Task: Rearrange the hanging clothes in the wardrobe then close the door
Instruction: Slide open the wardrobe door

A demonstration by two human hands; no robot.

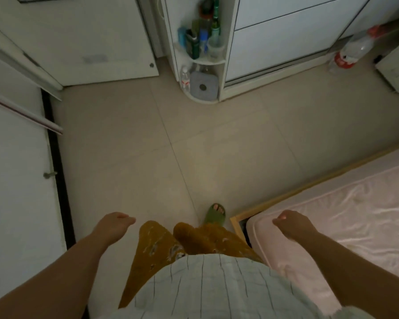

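1. Hands hang apart at the person's sides: the left hand and the right hand both loosely curled, holding nothing.
2. Wardrobe stands ahead across the tiled floor, its sliding doors closed; no hanging clothes show.
3. Beside it, a corner shelf holds bottles.
4. Bed lies to the right.

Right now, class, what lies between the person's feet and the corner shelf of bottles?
In the head view, only bare tiled floor lies between the green slipper and the corner shelf.
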